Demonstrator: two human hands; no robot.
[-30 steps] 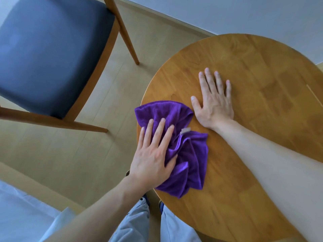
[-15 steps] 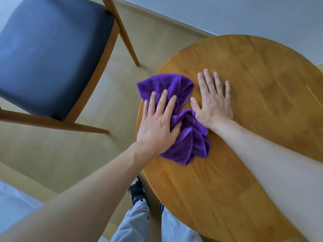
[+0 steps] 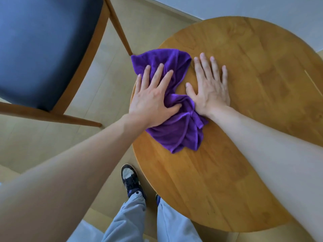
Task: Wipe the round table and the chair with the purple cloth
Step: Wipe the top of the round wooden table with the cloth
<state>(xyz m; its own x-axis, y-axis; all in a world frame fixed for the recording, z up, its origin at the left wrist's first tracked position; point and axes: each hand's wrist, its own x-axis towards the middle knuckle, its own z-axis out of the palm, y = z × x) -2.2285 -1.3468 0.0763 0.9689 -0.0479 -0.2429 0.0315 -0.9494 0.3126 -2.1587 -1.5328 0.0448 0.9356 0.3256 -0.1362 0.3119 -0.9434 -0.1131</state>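
From my head camera, looking down: my left hand lies flat on the crumpled purple microfibre cloth, palm down, fingers straight and spread, thumb stretched out to the right over a fold. The hand presses the cloth rather than gripping it; nothing is curled round the fabric. My left forearm runs in from the lower left of the view, bare.

My right hand rests flat on the round wooden bench, fingers straight and slightly fanned, holding nothing. Its thumb and the heel of the palm touch the cloth's right side. The right forearm crosses the bench top from the lower right.

The cloth sits at the left edge of the bench, its upper left corner hanging just past the rim towards the chair. It is bunched in the middle between my two hands and fans out above and below.

The wooden chair with a dark blue padded seat stands to the left, apart from the bench, on a pale wood-look floor. A light grey wall runs behind. Below, my grey trousers and a dark sneaker show beside the bench.
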